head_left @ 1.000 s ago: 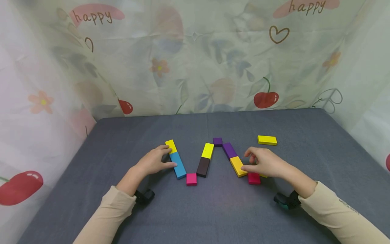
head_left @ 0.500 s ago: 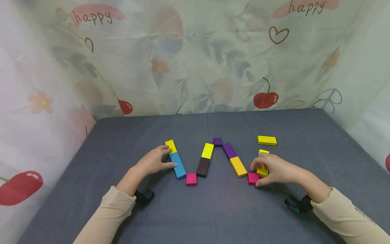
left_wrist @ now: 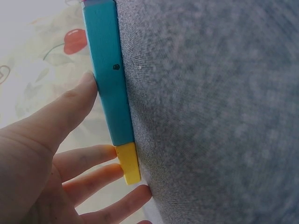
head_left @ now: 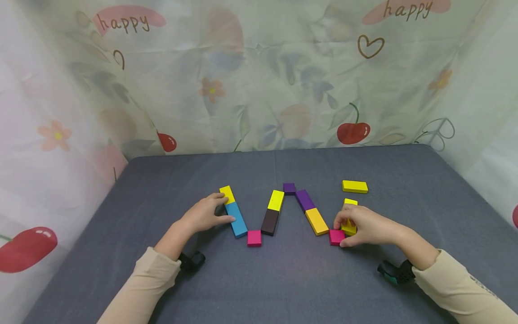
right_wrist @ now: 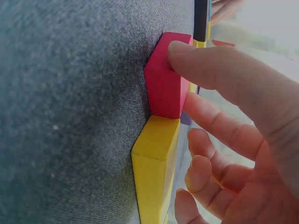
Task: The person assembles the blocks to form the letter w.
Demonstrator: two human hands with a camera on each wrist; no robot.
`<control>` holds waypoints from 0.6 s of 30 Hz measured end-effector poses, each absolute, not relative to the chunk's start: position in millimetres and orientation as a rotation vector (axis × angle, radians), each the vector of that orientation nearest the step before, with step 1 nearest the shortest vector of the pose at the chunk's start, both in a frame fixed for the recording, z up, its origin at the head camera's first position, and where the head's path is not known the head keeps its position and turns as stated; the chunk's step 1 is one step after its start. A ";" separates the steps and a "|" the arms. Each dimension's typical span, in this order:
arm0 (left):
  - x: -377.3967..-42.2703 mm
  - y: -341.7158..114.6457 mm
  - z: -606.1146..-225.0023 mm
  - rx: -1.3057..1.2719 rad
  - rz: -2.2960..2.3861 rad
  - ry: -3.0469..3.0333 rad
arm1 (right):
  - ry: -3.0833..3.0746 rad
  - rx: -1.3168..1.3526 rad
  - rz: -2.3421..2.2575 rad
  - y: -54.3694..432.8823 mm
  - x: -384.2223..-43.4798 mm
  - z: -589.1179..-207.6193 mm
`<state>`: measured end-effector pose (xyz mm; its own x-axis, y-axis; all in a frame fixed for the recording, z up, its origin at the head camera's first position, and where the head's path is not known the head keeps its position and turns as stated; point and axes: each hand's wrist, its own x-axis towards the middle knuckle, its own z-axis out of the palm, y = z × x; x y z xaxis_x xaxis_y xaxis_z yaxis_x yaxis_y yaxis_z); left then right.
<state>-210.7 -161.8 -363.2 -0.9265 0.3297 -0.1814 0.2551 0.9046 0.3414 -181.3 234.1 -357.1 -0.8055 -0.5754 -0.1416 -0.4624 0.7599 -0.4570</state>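
Note:
My left hand [head_left: 206, 213] rests at the left end of a zigzag row of flat blocks. Its thumb touches the side of a blue block [head_left: 236, 219], while extended fingertips touch the small yellow block [left_wrist: 128, 163] adjoining it. At the right end, my right hand [head_left: 368, 227] pinches a crimson block [right_wrist: 164, 86] between thumb and index finger; the other fingers are loosely bent. Against that crimson block lies yellow [right_wrist: 156, 140], partly hidden by the hand in the head view. An orange block [head_left: 317, 221] sits just left of it, its lower corner near the crimson one.
Mid-row lie another crimson block [head_left: 254, 238], a dark brown block [head_left: 270, 222], a yellow block [head_left: 276, 200], a small purple block [head_left: 289, 188] and a longer purple block [head_left: 305, 200]. A separate yellow block [head_left: 355, 186] lies behind the right hand. Grey cloth [head_left: 259, 283] covers the table.
My right hand has moved from the orange block rightward to the crimson block, uncovering the orange block and part of the yellow beside it. My left hand has stayed in place.

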 end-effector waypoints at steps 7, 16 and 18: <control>-210.5 -161.8 -362.3 0.446 0.465 2.837 | 2.678 -0.797 -0.584 234.2 -181.9 -356.1; -211.1 -162.5 -362.6 0.449 0.461 2.836 | 2.680 -0.801 -0.589 234.6 -183.1 -355.5; -211.2 -162.5 -362.5 0.452 0.462 2.836 | 2.675 -0.809 -0.595 234.1 -183.1 -354.9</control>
